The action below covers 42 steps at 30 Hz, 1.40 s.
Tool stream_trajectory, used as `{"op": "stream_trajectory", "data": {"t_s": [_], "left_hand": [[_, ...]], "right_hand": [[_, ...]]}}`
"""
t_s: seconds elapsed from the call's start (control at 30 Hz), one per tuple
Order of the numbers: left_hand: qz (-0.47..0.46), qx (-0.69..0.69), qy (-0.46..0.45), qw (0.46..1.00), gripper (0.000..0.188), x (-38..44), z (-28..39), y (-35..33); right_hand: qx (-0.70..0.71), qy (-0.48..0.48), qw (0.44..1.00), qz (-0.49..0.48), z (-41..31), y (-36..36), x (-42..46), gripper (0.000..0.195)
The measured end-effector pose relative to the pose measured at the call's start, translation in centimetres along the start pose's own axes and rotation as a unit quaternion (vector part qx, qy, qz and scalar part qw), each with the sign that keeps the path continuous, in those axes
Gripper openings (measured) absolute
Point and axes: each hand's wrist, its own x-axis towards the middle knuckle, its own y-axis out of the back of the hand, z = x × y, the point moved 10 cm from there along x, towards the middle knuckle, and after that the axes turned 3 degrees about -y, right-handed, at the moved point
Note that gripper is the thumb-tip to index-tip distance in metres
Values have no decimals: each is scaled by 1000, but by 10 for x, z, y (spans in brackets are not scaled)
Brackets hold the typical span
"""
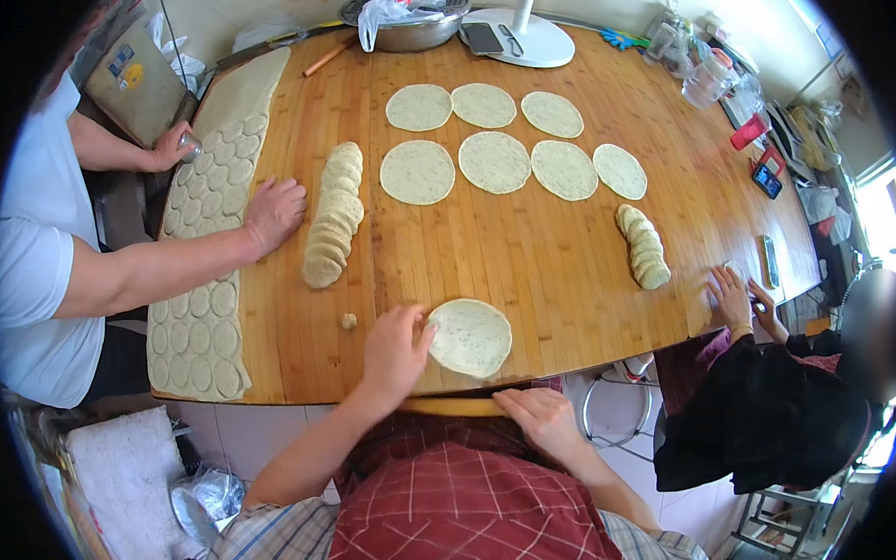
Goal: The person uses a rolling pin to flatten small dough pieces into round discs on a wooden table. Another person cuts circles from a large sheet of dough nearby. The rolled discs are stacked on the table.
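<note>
A rolled-out dough round [470, 338] lies near the front edge of the wooden table. My left hand [397, 350] touches its left rim with thumb and fingers. Against the table's front edge, my right hand [543, 417] rests on the right end of a wooden rolling pin [451, 407]. Several flat dough rounds [494, 162] lie in two rows farther back. An overlapping row of small dough discs [334, 215] is left of centre, and a shorter row [643, 247] is at the right. A small dough lump [349, 321] sits left of my left hand.
At the left a co-worker holds a cutter [190, 147] over a dough sheet [240, 87] with cut circles. Another person's hands rest at the table's right edge. A metal basin [419, 36], a white stand base [548, 48] and a thin rolling pin [328, 57] are at the back.
</note>
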Motion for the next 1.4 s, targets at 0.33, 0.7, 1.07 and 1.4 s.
{"op": "stream_trajectory", "data": {"t_s": [0.33,0.7,1.07,1.4], "left_hand": [[95,309,-85,943,62,102,-15,-23],[17,221,-139,965,73,11,-1,-42],[55,150,-218,963,55,8,27,-45],[-204,-439,90,870,18,47,23,-44]], "right_hand": [[-103,-162,978,77,138,-16,96,46],[-76,-154,985,33,94,-28,36,60],[-55,-202,976,55,66,-23,5,42],[68,-48,996,-4,7,0,17,27]]}}
